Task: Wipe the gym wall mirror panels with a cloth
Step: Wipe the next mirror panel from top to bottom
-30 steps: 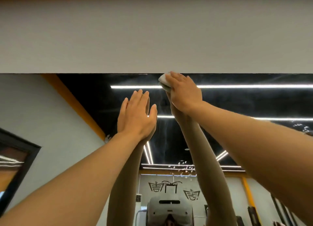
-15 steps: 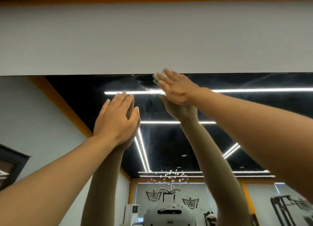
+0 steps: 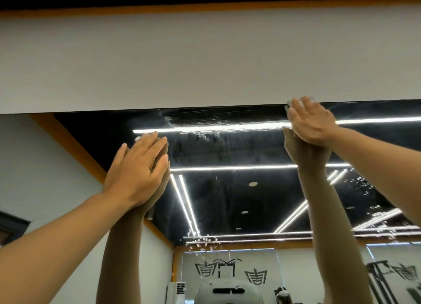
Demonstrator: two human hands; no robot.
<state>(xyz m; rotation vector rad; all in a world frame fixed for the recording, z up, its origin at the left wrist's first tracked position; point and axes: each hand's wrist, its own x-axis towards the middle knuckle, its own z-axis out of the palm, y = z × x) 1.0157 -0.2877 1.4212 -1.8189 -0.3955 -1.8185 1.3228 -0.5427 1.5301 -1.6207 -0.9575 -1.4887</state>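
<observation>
The wall mirror [image 3: 239, 190] fills the lower half of the view, its top edge meeting a grey wall band. My right hand [image 3: 311, 121] presses a pale cloth [image 3: 303, 100] flat against the glass at the mirror's top edge; only a sliver of cloth shows past the fingertips. My left hand [image 3: 139, 169] lies flat on the glass lower and to the left, fingers straight, holding nothing. A wet streaked band [image 3: 218, 121] runs along the top edge between the two hands. Both arms are mirrored in the glass.
Above the mirror is a plain grey wall band [image 3: 205, 60] with an orange strip [image 3: 205, 6] under a dark ceiling. Water droplets [image 3: 202, 242] cling to the glass lower down and at the right [image 3: 362, 185]. Reflected ceiling lights and gym equipment show in the mirror.
My right hand has swept the cloth to the right along the mirror's top edge, leaving a wet streak. My left hand stays flat on the glass at the left.
</observation>
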